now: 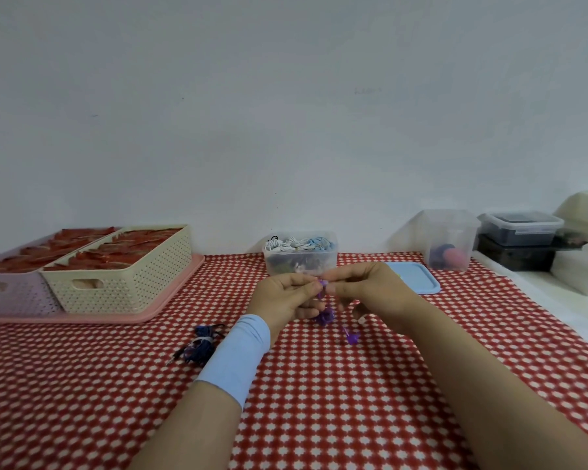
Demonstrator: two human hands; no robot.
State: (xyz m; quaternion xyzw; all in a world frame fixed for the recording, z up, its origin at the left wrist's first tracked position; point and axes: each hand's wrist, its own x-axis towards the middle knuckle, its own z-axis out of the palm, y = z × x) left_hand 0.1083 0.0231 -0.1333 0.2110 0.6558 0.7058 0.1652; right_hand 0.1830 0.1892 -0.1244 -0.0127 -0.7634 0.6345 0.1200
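The grip of each hand is a pinch: the left hand (286, 296) and the right hand (370, 290) press thumb and fingertips on the purple earphone cable (322, 287), held between them just above the worktop (319, 401). The cable looks light, thin and soft, so I think it is best held near its coil, not by the hanging earbud (352, 339). The fingers hide much of the coil, and I cannot find the plug. A blue bundle (199, 344) lies to the left.
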